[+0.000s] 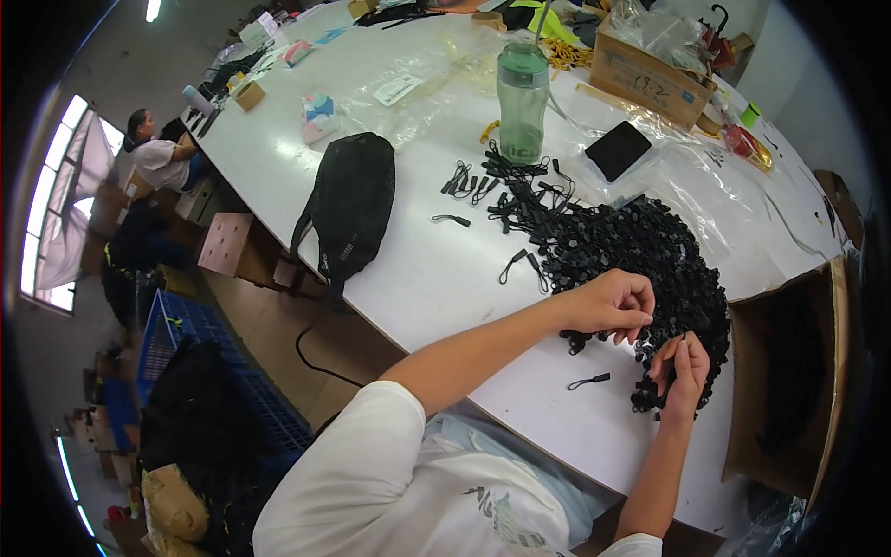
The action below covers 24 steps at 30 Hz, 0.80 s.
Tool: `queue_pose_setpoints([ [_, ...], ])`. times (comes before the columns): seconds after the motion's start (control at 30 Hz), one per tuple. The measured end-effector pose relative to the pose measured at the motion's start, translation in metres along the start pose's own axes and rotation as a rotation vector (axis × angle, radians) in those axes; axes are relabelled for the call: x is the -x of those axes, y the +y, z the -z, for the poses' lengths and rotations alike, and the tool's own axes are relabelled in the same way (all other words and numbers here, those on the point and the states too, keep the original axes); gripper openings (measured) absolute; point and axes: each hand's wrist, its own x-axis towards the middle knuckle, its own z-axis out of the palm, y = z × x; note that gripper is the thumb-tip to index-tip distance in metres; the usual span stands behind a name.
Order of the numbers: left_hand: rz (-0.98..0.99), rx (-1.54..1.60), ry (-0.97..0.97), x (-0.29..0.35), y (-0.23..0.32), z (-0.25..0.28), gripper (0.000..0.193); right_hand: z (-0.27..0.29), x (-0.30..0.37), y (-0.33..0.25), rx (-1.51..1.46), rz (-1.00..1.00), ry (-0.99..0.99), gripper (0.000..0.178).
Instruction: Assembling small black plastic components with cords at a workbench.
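A large heap of small black plastic pieces (682,241) lies on the white table in front of me. My left hand (608,304) is over the heap's near left side, thumb and fingers pinched together. Whatever it holds, if anything, is too small to make out. Close by on the right, my right hand (682,371) is also pinched, with a tiny dark bit at its fingertips that I cannot name. Black zipper pulls with cord loops (520,204) are gathered at the heap's far left. One single zipper pull (588,382) lies nearer to me.
An open cardboard box (835,371) with dark contents stands at the right edge. Beyond the heap are a green bottle (522,107), a black phone (618,150) and a filled carton (645,79). A black waist bag (357,204) lies left. Another person (162,158) sits far left.
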Motion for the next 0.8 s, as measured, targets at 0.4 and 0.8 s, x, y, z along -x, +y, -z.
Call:
queue_pose_setpoints([
  [0.4, 0.004, 0.040, -0.113, 0.003, 0.002, -0.002, 0.014, -0.005, 0.003, -0.004, 0.227, -0.028, -0.037, 0.023],
  [0.8, -0.001, -0.176, -0.121, 0.003, 0.004, -0.001, 0.010, -0.010, 0.001, -0.010, 0.590, 0.129, -0.098, 0.015],
])
